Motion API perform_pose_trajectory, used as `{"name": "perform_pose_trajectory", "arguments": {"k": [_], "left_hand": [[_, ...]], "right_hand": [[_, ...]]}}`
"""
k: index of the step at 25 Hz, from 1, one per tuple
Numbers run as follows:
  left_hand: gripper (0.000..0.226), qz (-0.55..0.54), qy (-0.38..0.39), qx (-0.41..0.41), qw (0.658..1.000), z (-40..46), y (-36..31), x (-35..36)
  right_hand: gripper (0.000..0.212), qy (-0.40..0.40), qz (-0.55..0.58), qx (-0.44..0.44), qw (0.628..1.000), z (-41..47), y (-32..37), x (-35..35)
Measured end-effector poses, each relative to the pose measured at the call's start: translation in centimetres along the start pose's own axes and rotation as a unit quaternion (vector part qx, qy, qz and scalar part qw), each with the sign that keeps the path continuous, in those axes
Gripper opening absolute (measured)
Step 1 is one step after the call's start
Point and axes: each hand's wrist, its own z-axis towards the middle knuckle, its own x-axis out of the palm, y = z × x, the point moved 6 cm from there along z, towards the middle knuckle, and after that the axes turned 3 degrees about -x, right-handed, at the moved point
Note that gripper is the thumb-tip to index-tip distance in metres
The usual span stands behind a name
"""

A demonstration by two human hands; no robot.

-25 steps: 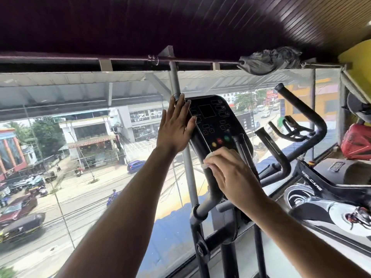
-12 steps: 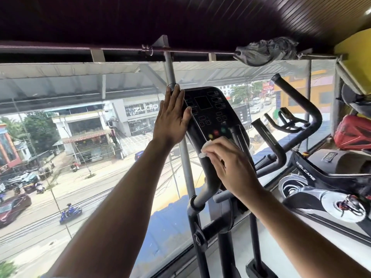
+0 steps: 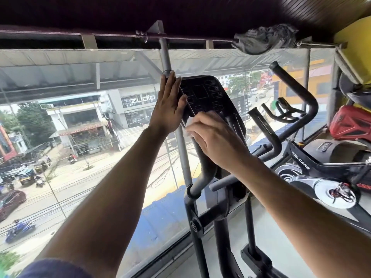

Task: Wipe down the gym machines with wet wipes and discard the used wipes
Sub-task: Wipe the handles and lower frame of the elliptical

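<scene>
Your right fingers (image 3: 197,128) curl over a white wipe (image 3: 188,125), pinching it and pressing it against the lower left part of the console (image 3: 206,93). Only a small corner of the wipe shows past your knuckles. Your right hand (image 3: 214,137) has slid up and to the left over the last second: it was lower on the console, below the coloured buttons, and now covers them, close to the console's left edge.

Your left hand (image 3: 168,105) lies flat and straight-fingered against the console's left side, holding nothing, just bracing the panel. It has stayed there, with the fingertips reaching up beside a grey pole (image 3: 165,59).

The console tops a black elliptical (image 3: 202,177) that stands against a window (image 3: 80,121) over a street. A spin bike (image 3: 301,159) stands to the right.

The shift suggests the lower console is done and the wipe is working upward; the screen and upper buttons look still to do, as do the handles. Discarding comes later.
</scene>
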Motion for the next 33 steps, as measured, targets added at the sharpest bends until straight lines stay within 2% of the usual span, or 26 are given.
{"name": "perform_pose_trajectory", "arguments": {"k": [3, 7, 11, 12, 14, 15, 16, 17, 18, 19, 20, 21, 22, 23, 27, 33], "left_hand": [[0.066, 0.003, -0.004, 0.001, 1.0, 0.0, 0.3, 0.1], [0.065, -0.004, -0.013, -0.007, 1.0, 0.0, 0.4, 0.3], [0.068, -0.012, 0.0, -0.023, 1.0, -0.2, 0.0, 0.2], [0.07, -0.016, 0.005, -0.029, 0.999, -0.2, -0.2, 0.1], [0.074, -0.016, 0.017, -0.048, 0.999, -0.3, -0.7, -0.2], [0.076, -0.007, 0.024, -0.056, 0.998, -0.5, -1.2, -0.2], [0.077, 0.008, 0.032, -0.063, 0.997, -1.1, -1.7, -0.2], [0.077, 0.021, 0.038, -0.069, 0.997, -2.0, -2.3, 0.1], [0.076, 0.028, 0.042, -0.074, 0.996, -3.1, -3.1, 0.4], [0.077, 0.026, 0.046, -0.078, 0.996, -4.1, -4.0, 0.8], [0.079, 0.014, 0.045, -0.086, 0.995, -4.8, -4.8, 1.2], [0.081, 0.0, 0.042, -0.095, 0.995, -5.4, -5.3, 1.4], [0.081, -0.006, 0.038, -0.102, 0.994, -5.9, -5.6, 1.5], [0.08, -0.007, 0.035, -0.105, 0.994, -6.2, -5.7, 1.6], [0.073, -0.005, 0.015, -0.069, 0.997, -6.5, -5.7, 1.7], [0.067, -0.013, 0.014, -0.076, 0.997, -6.5, -5.7, 2.1]], "right_hand": [[0.009, 0.049, -0.022, -0.002, 0.999, 0.3, -0.5, 1.9], [0.008, 0.012, 0.015, 0.018, 1.0, -6.4, 1.2, 2.3], [0.035, 0.005, 0.032, 0.074, 0.997, -12.3, 1.5, 4.4], [0.036, 0.002, 0.04, 0.079, 0.996, -13.0, 1.4, 4.8], [0.025, -0.02, 0.069, 0.077, 0.994, -13.9, 1.3, 5.2], [0.019, -0.042, 0.1, 0.101, 0.989, -14.6, 1.1, 5.2], [0.015, -0.078, 0.15, 0.167, 0.971, -15.5, 0.7, 5.2], [0.015, -0.126, 0.233, 0.277, 0.924, -16.8, 0.2, 5.4], [0.016, -0.184, 0.354, 0.412, 0.819, -18.2, -0.3, 5.8], [0.02, -0.237, 0.482, 0.52, 0.665, -19.2, -0.2, 6.6], [0.023, -0.27, 0.581, 0.573, 0.511, -19.4, 0.4, 7.6], [0.023, -0.291, 0.626, 0.591, 0.417, -19.0, 1.0, 8.3], [0.018, -0.3, 0.634, 0.6, 0.384, -18.3, 1.1, 8.9], [0.014, -0.303, 0.632, 0.609, 0.371, -17.3, 1.2, 9.1], [0.025, -0.298, 0.605, 0.629, 0.387, -16.3, 1.6, 10.3], [0.037, -0.215, 0.589, 0.676, 0.387, -18.6, -0.6, 13.8]]}}
